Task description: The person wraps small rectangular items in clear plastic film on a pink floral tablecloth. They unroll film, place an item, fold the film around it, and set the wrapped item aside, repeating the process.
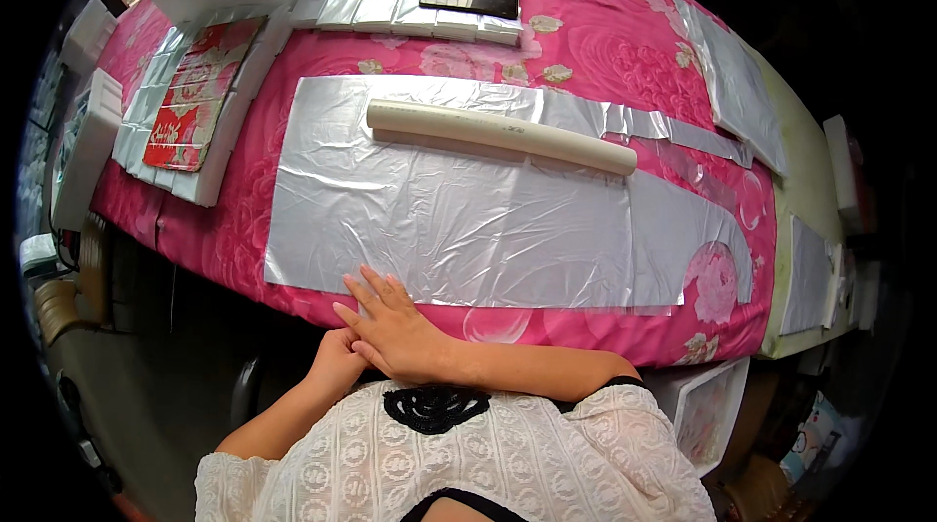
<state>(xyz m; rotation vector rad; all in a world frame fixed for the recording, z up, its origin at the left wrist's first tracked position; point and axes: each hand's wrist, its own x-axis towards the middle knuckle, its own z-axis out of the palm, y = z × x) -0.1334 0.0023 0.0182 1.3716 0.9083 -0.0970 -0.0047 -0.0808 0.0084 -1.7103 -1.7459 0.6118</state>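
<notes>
Tube [500, 136] on sheeting [449, 229] on tablecloth [625, 54]

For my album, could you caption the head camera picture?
Right hand, against left hand, at the edge of silvery sheeting topped by a pale cylinder, on pink floral cloth.

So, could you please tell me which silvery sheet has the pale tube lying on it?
The large middle sheet, its near edge overlapped by the right hand, has the tube on it; the silvery sheets farther right have none.
</notes>
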